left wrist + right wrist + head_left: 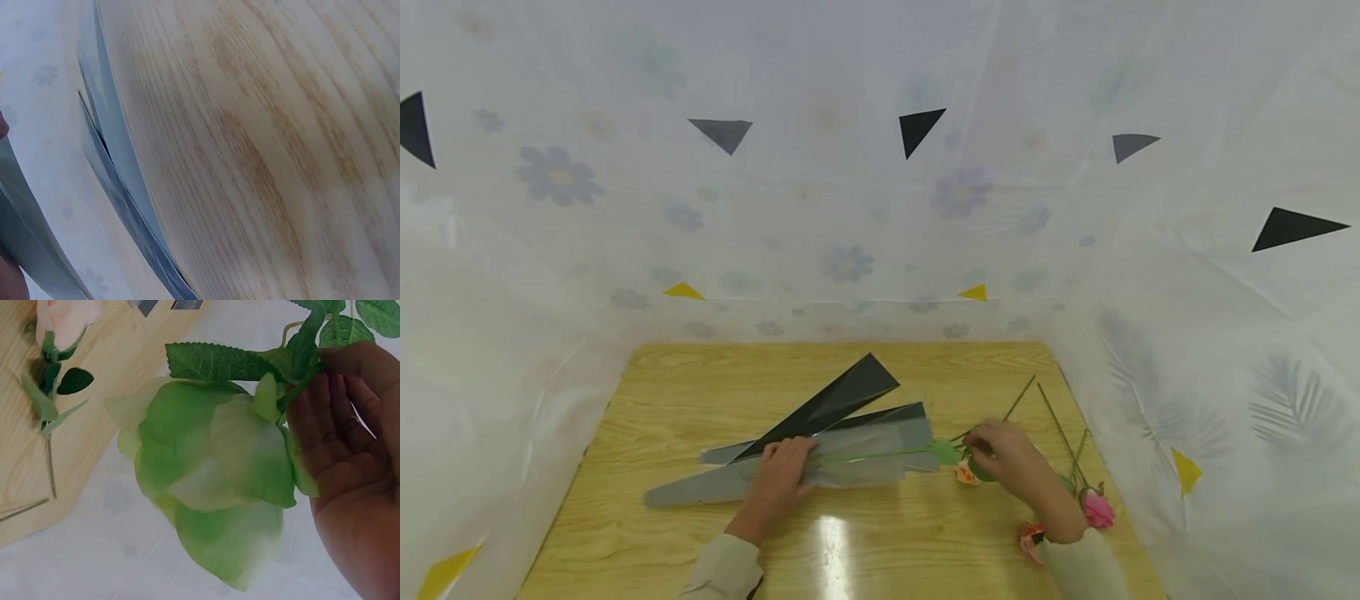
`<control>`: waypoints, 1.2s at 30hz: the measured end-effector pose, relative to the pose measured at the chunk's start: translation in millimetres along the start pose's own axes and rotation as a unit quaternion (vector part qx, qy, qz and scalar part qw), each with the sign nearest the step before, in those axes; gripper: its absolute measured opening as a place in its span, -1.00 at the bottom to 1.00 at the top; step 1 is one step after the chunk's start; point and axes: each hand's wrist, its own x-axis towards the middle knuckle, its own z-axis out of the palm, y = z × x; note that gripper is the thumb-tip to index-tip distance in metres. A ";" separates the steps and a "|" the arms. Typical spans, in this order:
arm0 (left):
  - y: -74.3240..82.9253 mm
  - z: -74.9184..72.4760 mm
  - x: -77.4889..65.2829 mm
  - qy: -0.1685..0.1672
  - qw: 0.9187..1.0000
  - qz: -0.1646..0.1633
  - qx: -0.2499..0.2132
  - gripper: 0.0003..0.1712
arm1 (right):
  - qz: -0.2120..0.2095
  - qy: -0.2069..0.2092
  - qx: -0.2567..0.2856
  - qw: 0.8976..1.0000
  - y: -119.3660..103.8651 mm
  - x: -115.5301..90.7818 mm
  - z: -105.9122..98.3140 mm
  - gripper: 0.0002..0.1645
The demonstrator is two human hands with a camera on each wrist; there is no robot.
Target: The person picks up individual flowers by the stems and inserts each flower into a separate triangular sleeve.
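My left hand (780, 479) grips a flower sleeve (861, 477) with a clear front and a grey-black back, its narrow end pointing left. In the left wrist view part of a grey sleeve (28, 222) shows between the fingertips at the left edge. To the right of the sleeve's wide end, my right hand (1011, 458) pinches an artificial green rose (212, 450) by the stem and leaves just below its bloom. The rose's thin green stem (880, 454) runs left along the sleeve, and a leaf (945, 452) shows by the opening. In the head view the hand hides the green bloom.
Another black sleeve (850, 387) lies slanted behind the gripped one. On the right of the wooden table (880, 558) lie a peach rose (967, 474), an orange rose (1030, 540) and a pink rose (1098, 508), some stems pointing backward. White patterned curtains (850, 208) surround the table.
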 end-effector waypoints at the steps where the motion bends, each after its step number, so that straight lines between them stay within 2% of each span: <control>1: 0.7 0.1 0.6 0.000 1.000 0.000 -0.002 -0.18 | -0.006 0.002 0.003 1.000 -1.2 1.3 1.3 -0.81; 7: 5.8 1.0 4.1 0.001 1.000 0.006 0.000 -0.18 | -0.022 -0.009 0.013 1.000 -9.1 7.3 7.9 -0.82; 14: 11.1 0.8 7.8 0.007 1.000 0.014 -0.001 -0.16 | 0.004 -0.056 0.023 0.998 -15.7 12.0 13.7 -0.82; 17: 13.6 -0.3 9.0 0.009 1.000 0.016 -0.002 -0.17 | 0.002 -0.066 0.027 0.997 -18.6 14.5 15.6 -0.84; 21: 16.5 -0.3 10.2 0.003 1.000 0.014 -0.011 -0.18 | -0.014 -0.069 0.034 0.997 -21.4 17.4 20.1 -0.85; 27: 18.3 2.1 10.9 -0.002 1.000 0.013 -0.015 -0.19 | -0.056 -0.050 0.048 0.996 -24.0 19.6 26.3 -0.83; 32: 18.9 3.9 11.5 0.016 0.999 0.027 -0.015 -0.18 | -0.049 -0.057 0.047 0.996 -27.5 20.1 28.2 -0.82; 36: 20.6 4.7 12.2 0.013 0.999 0.031 -0.008 -0.17 | -0.050 -0.059 0.051 0.996 -30.1 21.0 30.7 -0.83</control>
